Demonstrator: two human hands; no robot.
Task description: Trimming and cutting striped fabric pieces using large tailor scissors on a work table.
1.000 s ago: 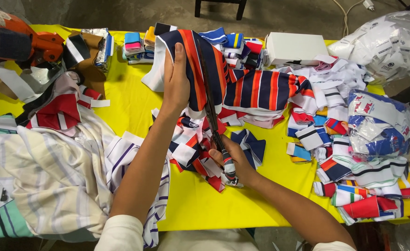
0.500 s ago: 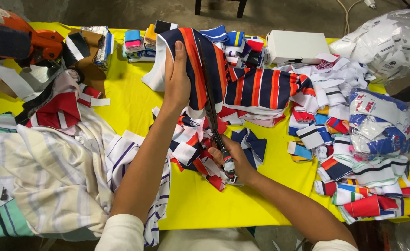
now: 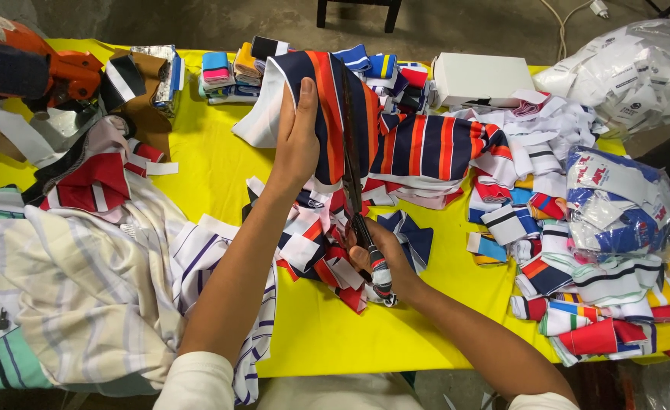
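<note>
The person leans over the yellow worktop (image 3: 213, 163) with a strip of striped knit fabric (image 3: 327, 114), navy with orange and red bands, raised in front of them. The left hand (image 3: 295, 140) is closed on the strip's left side, thumb up along the cloth, holding it taut and upright. The right hand (image 3: 380, 258) is wrapped around the handles of a pair of scissors (image 3: 352, 171), whose long dark blades run up the face of the strip along one of its stripes. The step in hand looks like a lengthwise cut, with the blades well into the cloth. To my eye the next move calls for keeping the fabric tight and steering the blades straight along the stripe so the cut does not wander. Under the hands lies a heap of cut scraps (image 3: 323, 258) in red, white and navy. More striped pieces (image 3: 578, 296) are piled to the right beside a clear bag of collars (image 3: 616, 201), with a white box (image 3: 481, 76) behind and pale striped cloth (image 3: 77, 281) at the left.
</note>
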